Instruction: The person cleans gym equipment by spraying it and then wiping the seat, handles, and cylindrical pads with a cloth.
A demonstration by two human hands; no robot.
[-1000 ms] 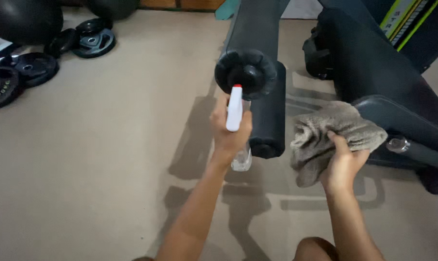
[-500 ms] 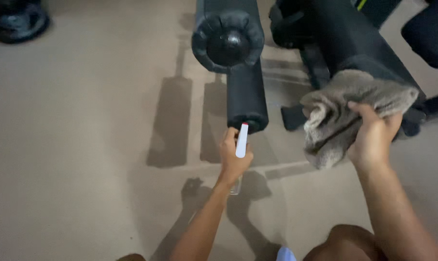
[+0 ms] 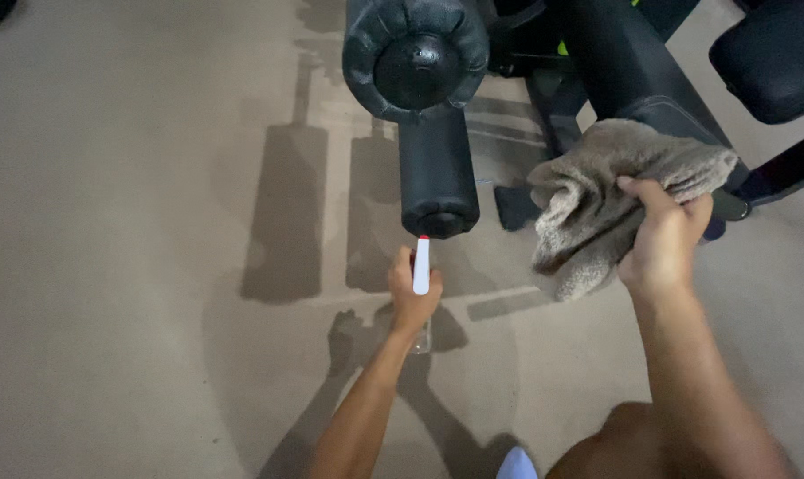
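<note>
The left hand point(image 3: 412, 297) holds a white spray bottle point(image 3: 421, 266) with a red tip, pointing at 12 o'clock toward the lower black foam roller point(image 3: 437, 173). A bigger roller point(image 3: 417, 58) sits above it. At 3 o'clock, the right hand point(image 3: 663, 244) grips a gray towel point(image 3: 597, 200) against the black gym machine point(image 3: 632, 66).

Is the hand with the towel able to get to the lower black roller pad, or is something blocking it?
Probably yes. The right hand holds the grey towel just beside the lower black roller pad, with only bare floor showing between them. The left hand and its spray bottle sit below the pad's end, off that path.
</note>
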